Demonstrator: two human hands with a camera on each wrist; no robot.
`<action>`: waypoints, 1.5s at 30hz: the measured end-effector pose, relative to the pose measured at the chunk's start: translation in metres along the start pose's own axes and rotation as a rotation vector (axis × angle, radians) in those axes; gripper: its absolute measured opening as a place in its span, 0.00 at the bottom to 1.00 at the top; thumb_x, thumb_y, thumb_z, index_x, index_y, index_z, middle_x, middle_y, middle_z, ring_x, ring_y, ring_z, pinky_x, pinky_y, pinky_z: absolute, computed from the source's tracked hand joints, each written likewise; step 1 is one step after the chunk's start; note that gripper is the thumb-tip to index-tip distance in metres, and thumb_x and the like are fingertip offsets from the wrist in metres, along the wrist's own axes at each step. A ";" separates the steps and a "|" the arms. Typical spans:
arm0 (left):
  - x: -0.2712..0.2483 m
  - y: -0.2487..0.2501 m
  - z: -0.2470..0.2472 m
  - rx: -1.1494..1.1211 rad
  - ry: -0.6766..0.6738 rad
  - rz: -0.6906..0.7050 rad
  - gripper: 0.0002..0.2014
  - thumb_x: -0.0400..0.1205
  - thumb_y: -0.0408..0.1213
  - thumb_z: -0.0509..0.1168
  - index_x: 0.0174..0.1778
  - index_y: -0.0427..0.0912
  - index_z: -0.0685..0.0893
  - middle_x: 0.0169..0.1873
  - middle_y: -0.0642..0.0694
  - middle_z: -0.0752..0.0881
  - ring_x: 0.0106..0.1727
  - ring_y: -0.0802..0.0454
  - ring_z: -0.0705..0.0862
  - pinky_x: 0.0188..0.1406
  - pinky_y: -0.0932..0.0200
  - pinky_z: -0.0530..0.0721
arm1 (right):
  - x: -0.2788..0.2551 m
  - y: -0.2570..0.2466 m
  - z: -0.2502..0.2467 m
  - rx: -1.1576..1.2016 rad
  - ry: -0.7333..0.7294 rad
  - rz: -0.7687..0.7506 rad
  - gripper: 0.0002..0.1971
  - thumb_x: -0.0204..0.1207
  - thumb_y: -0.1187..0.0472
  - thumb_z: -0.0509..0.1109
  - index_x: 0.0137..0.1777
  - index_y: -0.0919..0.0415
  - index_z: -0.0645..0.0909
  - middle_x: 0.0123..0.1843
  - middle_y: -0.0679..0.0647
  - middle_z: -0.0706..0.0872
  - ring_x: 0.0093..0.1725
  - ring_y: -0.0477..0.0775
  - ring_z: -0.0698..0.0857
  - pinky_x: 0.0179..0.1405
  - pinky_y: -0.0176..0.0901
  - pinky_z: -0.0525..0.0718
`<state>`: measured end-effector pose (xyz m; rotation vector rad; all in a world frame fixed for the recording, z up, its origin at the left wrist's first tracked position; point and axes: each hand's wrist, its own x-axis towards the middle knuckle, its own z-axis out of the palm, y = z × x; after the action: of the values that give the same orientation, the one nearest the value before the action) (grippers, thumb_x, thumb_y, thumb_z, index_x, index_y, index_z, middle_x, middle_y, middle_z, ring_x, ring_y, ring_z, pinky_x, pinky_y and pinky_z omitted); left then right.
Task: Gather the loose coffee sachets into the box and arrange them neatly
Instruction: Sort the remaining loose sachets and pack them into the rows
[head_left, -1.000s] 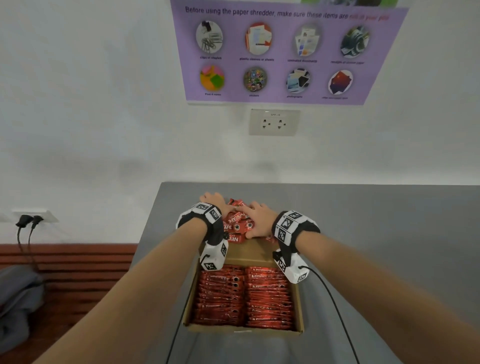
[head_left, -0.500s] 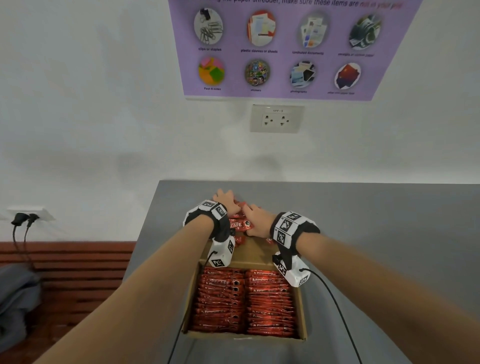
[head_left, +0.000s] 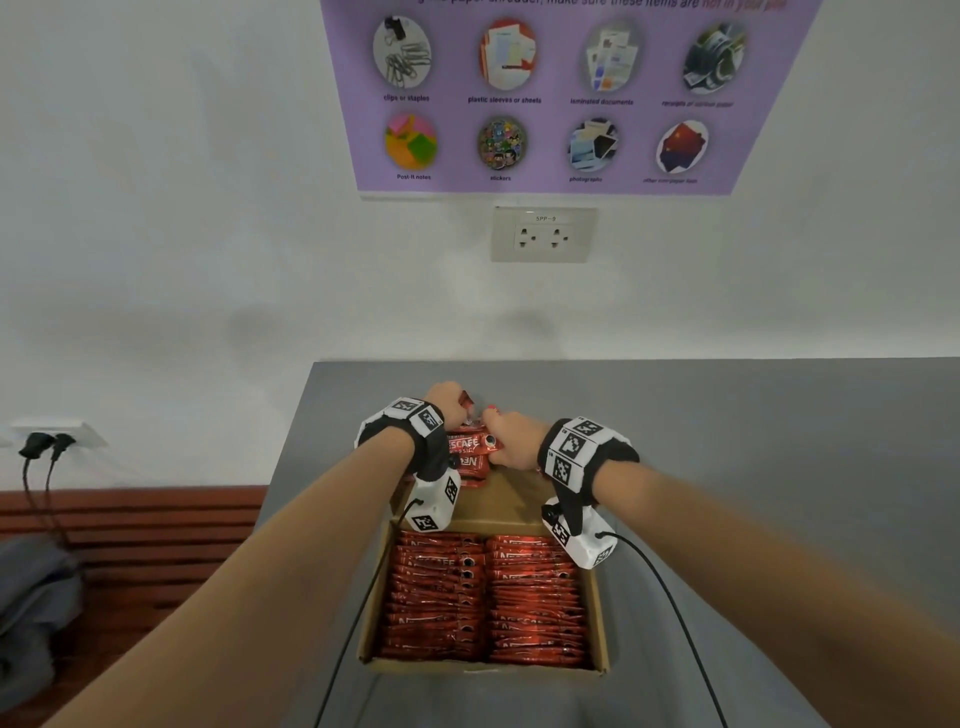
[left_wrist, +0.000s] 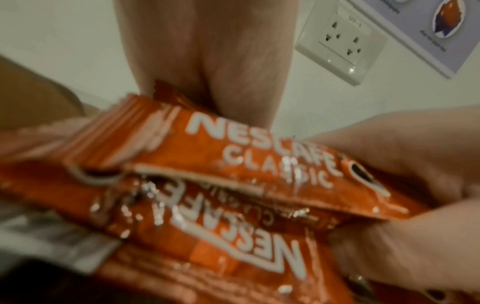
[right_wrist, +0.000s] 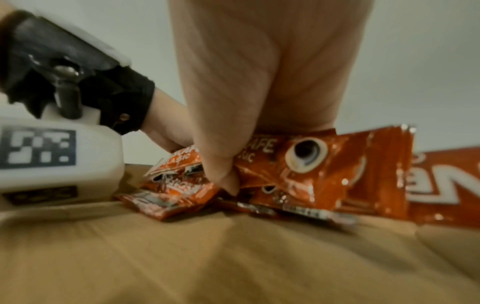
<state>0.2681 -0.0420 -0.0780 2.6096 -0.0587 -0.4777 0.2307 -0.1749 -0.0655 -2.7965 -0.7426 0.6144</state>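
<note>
An open cardboard box (head_left: 483, 669) sits on the grey table, filled with two neat rows of red Nescafe sachets (head_left: 488, 597). Beyond it, on the box's folded-back flap (right_wrist: 207, 257), lies a bunch of loose sachets (head_left: 467, 452). My left hand (head_left: 445, 402) grips the bunch from the left and my right hand (head_left: 511, 441) from the right. In the left wrist view the stacked sachets (left_wrist: 259, 164) are squeezed between my left palm (left_wrist: 207, 51) and the right hand's fingers (left_wrist: 402, 164). In the right wrist view my right thumb (right_wrist: 221, 164) presses on the top sachet (right_wrist: 298, 164).
The grey table (head_left: 753, 467) runs back to a white wall with a socket (head_left: 543, 234) and a purple poster (head_left: 561, 93). Its left edge drops to a wooden bench with grey cloth (head_left: 31, 613). Wrist-camera cables (head_left: 670, 597) trail beside the box.
Both hands have closed in on each other, pressing the spread-out loose sachets into a tighter bunch. The box has not moved.
</note>
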 end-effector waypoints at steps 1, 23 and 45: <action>-0.003 0.001 -0.003 -0.029 0.015 0.016 0.11 0.82 0.29 0.58 0.35 0.37 0.81 0.40 0.36 0.83 0.48 0.40 0.81 0.41 0.56 0.75 | -0.003 -0.001 -0.003 0.013 -0.009 0.005 0.21 0.78 0.61 0.66 0.66 0.68 0.66 0.61 0.65 0.80 0.57 0.64 0.82 0.56 0.53 0.80; -0.134 0.028 0.005 -0.902 0.291 0.175 0.12 0.84 0.42 0.60 0.58 0.39 0.80 0.48 0.46 0.86 0.44 0.58 0.84 0.42 0.69 0.82 | -0.090 -0.063 -0.011 0.626 0.501 0.059 0.14 0.77 0.67 0.67 0.58 0.68 0.69 0.50 0.59 0.83 0.38 0.49 0.82 0.34 0.31 0.81; -0.167 0.030 0.003 -1.336 0.402 0.059 0.01 0.79 0.31 0.67 0.43 0.41 0.82 0.38 0.43 0.86 0.42 0.47 0.87 0.47 0.53 0.86 | -0.103 -0.088 0.002 0.625 0.397 -0.048 0.27 0.70 0.69 0.73 0.66 0.63 0.65 0.50 0.54 0.82 0.46 0.51 0.85 0.39 0.36 0.81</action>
<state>0.1118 -0.0490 -0.0129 1.3265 0.2377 0.0784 0.1102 -0.1520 -0.0078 -2.2084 -0.4349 0.2104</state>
